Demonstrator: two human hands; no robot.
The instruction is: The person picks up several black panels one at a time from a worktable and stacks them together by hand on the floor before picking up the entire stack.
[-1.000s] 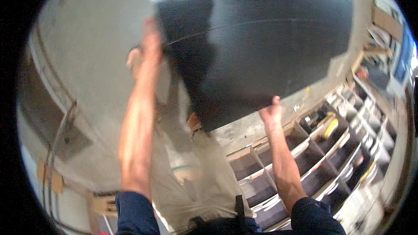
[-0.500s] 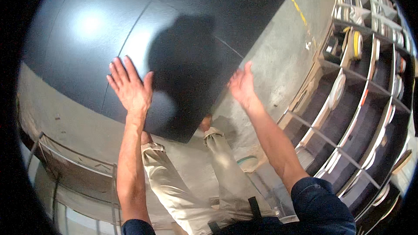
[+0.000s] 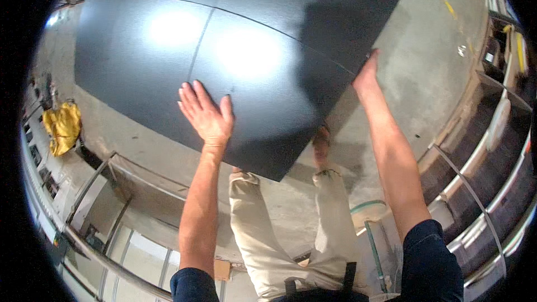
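Left hand [image 3: 208, 118]: fingers spread over the face of the black panel [image 3: 249, 92]; a second ago, at its left edge. Right hand [image 3: 366, 75]: now at the panel's right edge, by the end of a seam; half a second ago, lower along that side. Dark shadow [image 3: 324, 50]: shifted toward the right edge. Yellow item [image 3: 62, 127], cloth-like: newly in view, far left. Shelving [image 3: 485, 134]: less of it showing, at right.

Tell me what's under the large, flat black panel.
Past the edges of the large, flat black panel, grey concrete floor shows, plus part of the right foot. Whatever lies directly beneath is covered.
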